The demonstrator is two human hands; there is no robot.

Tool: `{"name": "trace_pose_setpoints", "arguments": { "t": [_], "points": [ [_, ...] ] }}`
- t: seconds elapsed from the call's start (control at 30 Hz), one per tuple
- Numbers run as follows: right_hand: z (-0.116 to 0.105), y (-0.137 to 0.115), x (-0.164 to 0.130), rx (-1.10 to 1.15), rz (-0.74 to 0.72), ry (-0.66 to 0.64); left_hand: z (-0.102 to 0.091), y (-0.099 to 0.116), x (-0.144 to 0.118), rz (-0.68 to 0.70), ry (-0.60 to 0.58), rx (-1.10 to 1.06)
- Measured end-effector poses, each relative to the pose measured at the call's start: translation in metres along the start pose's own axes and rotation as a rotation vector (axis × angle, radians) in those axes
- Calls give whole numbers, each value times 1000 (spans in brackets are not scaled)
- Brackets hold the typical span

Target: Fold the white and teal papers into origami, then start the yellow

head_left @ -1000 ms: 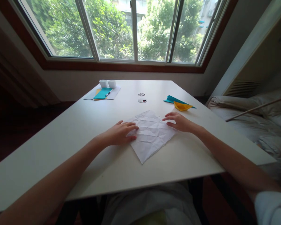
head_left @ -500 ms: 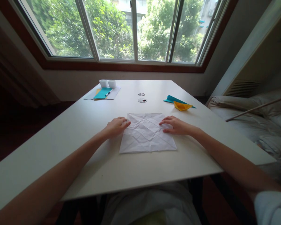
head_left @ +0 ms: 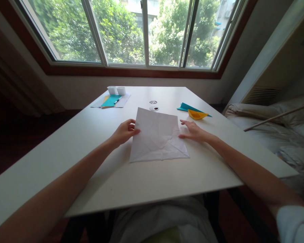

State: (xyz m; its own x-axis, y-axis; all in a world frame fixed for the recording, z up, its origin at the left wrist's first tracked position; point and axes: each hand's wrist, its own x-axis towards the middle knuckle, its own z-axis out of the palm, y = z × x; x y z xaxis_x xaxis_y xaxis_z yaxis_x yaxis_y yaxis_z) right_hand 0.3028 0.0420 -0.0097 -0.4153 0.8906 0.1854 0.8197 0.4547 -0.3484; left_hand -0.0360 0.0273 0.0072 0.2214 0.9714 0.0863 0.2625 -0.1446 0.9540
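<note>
A creased white square of paper (head_left: pixel 157 135) lies in the middle of the white table (head_left: pixel 91 158), its far half lifted off the surface. My left hand (head_left: pixel 124 131) pinches the paper's left edge. My right hand (head_left: pixel 192 131) holds the right edge with thumb and fingers. The near edge of the sheet still rests on the table.
A folded yellow paper boat (head_left: pixel 197 114) and a teal paper piece (head_left: pixel 185 107) lie at the far right. Coloured sheets with a pen (head_left: pixel 111 100) and two small white cups (head_left: pixel 116 90) sit at the far left. Two round discs (head_left: pixel 154 105) lie mid-table. A bed (head_left: pixel 281 128) stands to the right.
The sheet was turned from a diamond to a square facing me. Both hands then moved to its side edges and raised the far half.
</note>
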Motion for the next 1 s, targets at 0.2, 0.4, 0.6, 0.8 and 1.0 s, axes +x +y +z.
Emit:
{"name": "trace_pose_setpoints", "arguments": {
  "t": [0.2,0.4,0.6,0.8,1.0],
  "points": [
    [2,0,0,364,64,-1,-1,-5,2,53,-33,-38],
    [-2,0,4,479,78,23,-5,-9,3,44,-65,-39],
    [-5,1,5,346,-20,60,-13,-8,6,157,-119,213],
    [-4,1,3,285,-193,56,-21,-3,3,432,-195,760],
    [-10,-1,1,82,-380,-52,-22,5,-2,516,-403,911]
  ]
}}
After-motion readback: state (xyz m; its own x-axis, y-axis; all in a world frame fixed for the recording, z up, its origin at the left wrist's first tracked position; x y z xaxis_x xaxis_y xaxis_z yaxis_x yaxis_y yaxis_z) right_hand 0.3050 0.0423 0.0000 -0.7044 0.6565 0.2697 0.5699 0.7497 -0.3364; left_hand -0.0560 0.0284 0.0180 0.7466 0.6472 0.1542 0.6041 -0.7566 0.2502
